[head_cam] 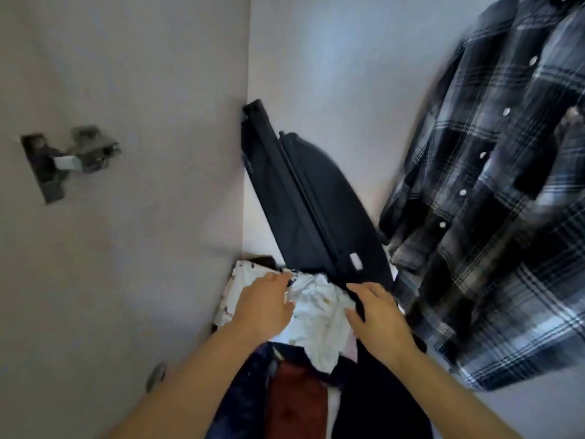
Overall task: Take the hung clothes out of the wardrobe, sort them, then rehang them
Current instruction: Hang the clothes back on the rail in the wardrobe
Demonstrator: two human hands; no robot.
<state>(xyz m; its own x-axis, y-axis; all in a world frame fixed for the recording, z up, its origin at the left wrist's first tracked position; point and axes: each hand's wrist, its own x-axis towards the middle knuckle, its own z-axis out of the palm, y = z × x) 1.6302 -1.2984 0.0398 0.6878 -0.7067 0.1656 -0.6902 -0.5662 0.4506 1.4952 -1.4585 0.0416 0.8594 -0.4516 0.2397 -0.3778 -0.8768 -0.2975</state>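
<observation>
Your left hand (264, 304) lies palm-down on a crumpled white garment (316, 315) at the bottom of the wardrobe, fingers curled over its upper edge where something small and dark shows at the fingertips; whether that grip is closed on the cloth or only pressing it, you cannot tell from here. Your right hand (381, 315) rests on the same garment's other side, fingers spread and loosely open, thumb against the white fabric and the fingertips touching the foot of a black folded panel (304, 201) that leans up into the wardrobe corner just beyond both hands. Below your wrists, nearer to you, lie more clothes in a heap: a dark navy piece (243, 391), a dark red one (297, 403) and a black one (376, 397). To the right of your right grip, a blue-and-black plaid shirt (493, 191) with white buttons hangs down, blurred. On the door panel (126, 90) left of your left hand sits a metal hinge (71, 156).
</observation>
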